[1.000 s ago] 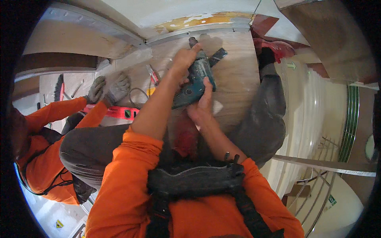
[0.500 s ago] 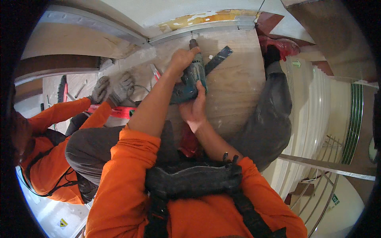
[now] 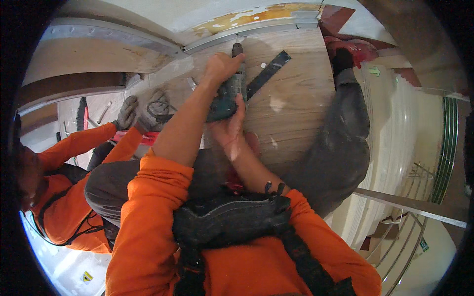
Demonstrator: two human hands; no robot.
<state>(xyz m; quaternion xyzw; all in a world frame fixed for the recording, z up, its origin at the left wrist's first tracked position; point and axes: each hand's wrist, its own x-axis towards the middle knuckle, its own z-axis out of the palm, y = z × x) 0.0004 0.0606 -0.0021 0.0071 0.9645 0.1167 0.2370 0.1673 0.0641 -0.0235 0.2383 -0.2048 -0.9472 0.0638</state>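
Observation:
A dark teal power drill [image 3: 228, 92] lies low over the wood-look floor board [image 3: 291, 108], its chuck [image 3: 237, 48] pointing away from me. The thin bit reaches the metal track [image 3: 266, 33] at the wall's foot; I cannot tell whether it has entered the metal. My left hand [image 3: 222, 69] is closed around the drill's front, just behind the chuck. At the rear, my right hand [image 3: 229, 128] grips the drill from beneath, its thumb up along the body. A dark flat bar [image 3: 269, 74] lies slanted on the board, partly behind the drill.
A co-worker's grey-gloved hands [image 3: 127, 112] are close on my left, beside a red tool [image 3: 143, 137] and a cable. A brush [image 3: 82, 114] lies farther left. My right leg [image 3: 340, 133] is bent beside stacked pale panels [image 3: 385, 143]. A metal frame [image 3: 108, 32] stands far left.
The drill and both my hands have shifted slightly left, and the drill now points more directly at the track. The view has moved a little. The co-worker's gloved hands have shifted slightly.

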